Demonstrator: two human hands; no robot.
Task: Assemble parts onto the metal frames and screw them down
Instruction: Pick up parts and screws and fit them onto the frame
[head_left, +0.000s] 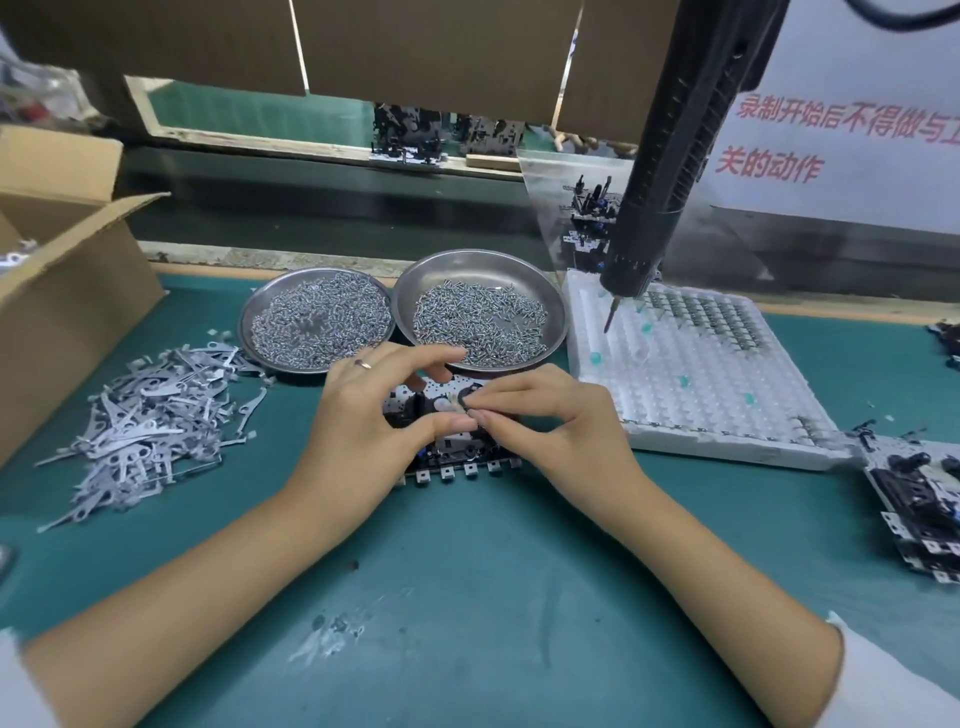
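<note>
Covering the green worktop (467, 597) toward its far edge: cardboard box (67, 291), white tray (691, 384), two screw dishes (317, 317). At centre lies the metal frame (457, 457). Left hand (363, 415) grips it; right hand (545, 415) pinches a small part (460, 402).

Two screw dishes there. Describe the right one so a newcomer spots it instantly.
On the green mat, two round steel dishes sit side by side beyond the hands. The right dish is next to the white foam tray, and bare metal shows around its screws; the left dish looks fuller.
</note>
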